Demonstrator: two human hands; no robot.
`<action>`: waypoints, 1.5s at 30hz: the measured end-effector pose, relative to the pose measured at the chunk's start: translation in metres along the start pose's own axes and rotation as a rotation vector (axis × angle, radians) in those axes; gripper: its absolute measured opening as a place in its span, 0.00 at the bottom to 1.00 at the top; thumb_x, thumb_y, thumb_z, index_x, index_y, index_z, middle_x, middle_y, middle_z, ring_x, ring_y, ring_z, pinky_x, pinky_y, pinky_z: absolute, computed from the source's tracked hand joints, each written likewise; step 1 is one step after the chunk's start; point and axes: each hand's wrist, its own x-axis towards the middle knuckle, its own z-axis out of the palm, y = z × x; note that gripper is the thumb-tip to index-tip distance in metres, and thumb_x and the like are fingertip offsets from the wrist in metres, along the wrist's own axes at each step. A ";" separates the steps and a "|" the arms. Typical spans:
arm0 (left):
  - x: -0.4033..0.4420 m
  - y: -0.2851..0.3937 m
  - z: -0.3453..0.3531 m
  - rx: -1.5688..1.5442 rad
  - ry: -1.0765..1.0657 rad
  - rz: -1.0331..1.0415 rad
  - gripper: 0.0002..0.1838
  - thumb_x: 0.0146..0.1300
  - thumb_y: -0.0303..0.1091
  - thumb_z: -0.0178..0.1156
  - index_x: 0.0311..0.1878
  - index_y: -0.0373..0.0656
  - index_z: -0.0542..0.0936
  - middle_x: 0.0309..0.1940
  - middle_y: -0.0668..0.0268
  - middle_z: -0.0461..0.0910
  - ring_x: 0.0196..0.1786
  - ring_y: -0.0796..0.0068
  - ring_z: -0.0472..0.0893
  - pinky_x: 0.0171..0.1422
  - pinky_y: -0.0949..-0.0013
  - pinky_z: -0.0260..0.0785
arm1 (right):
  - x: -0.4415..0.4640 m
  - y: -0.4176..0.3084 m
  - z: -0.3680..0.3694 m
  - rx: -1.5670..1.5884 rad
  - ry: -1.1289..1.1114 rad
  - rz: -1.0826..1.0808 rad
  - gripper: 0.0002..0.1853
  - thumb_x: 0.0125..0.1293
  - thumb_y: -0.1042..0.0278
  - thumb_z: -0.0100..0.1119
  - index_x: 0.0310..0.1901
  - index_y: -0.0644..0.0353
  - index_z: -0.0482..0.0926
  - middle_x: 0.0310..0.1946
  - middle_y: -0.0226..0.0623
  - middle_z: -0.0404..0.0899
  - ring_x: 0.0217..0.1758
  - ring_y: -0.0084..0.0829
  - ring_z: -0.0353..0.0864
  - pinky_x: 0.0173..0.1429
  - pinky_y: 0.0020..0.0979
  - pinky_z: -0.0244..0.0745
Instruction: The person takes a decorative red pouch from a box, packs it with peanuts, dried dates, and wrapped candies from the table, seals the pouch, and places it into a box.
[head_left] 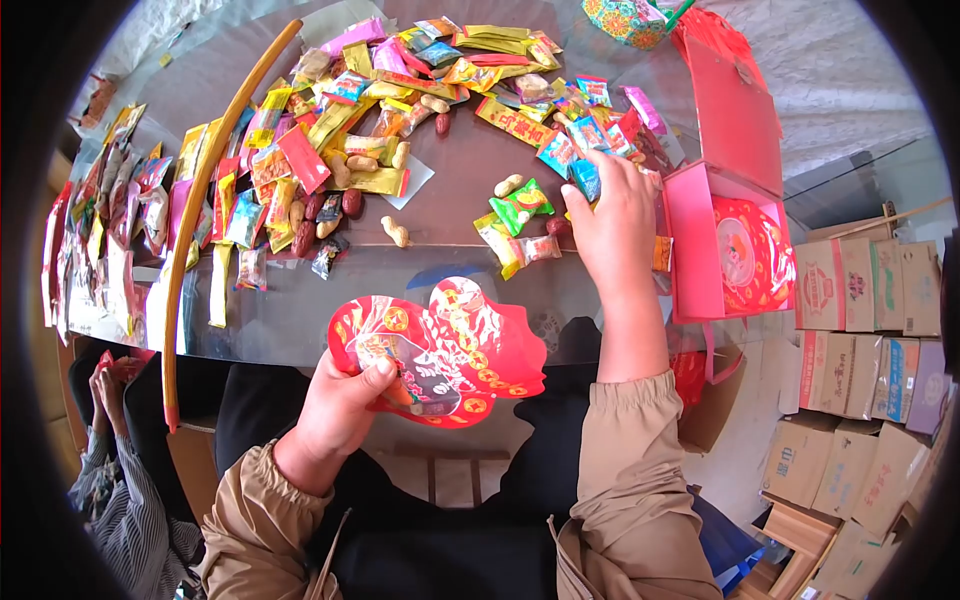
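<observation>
Left hand [335,402] pinching a red pouch [462,362], right hand [617,215] hovering among sweets.
The pouch is overlapping the table's [395,275] near edge, its longer axis running left to right. The blue packet [584,178] is lying beyond it, to the right, just beside the right hand's bent fingers (whether that grip is holding it, I cannot tell). Bare table is leaving room between; a green packet [522,207] is sitting left of that hand, a pink box [690,250] standing right.

A shiny red pouch [485,350] tilts, contents unclear, in the left fingers [362,385], well apart from blue wrapped candy [585,180].
</observation>
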 end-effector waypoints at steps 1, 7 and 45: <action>0.000 0.000 -0.002 0.000 -0.014 -0.006 0.20 0.71 0.30 0.65 0.64 0.40 0.75 0.55 0.62 0.84 0.56 0.69 0.84 0.61 0.62 0.78 | 0.000 0.003 0.002 0.004 0.008 -0.009 0.18 0.59 0.67 0.71 0.50 0.61 0.82 0.50 0.43 0.81 0.54 0.47 0.78 0.62 0.45 0.73; -0.001 0.002 0.006 -0.001 0.049 0.058 0.19 0.71 0.32 0.66 0.62 0.39 0.76 0.50 0.63 0.85 0.47 0.72 0.86 0.54 0.65 0.80 | -0.002 -0.025 0.000 0.167 -0.184 -0.058 0.22 0.54 0.66 0.75 0.51 0.59 0.81 0.43 0.40 0.84 0.48 0.46 0.81 0.54 0.45 0.75; 0.010 0.012 0.007 -0.011 0.096 0.150 0.08 0.74 0.30 0.61 0.52 0.40 0.80 0.40 0.67 0.86 0.41 0.78 0.85 0.50 0.69 0.80 | -0.025 -0.066 -0.050 0.875 -0.509 -0.170 0.18 0.74 0.58 0.62 0.43 0.71 0.81 0.38 0.42 0.81 0.54 0.37 0.79 0.59 0.34 0.73</action>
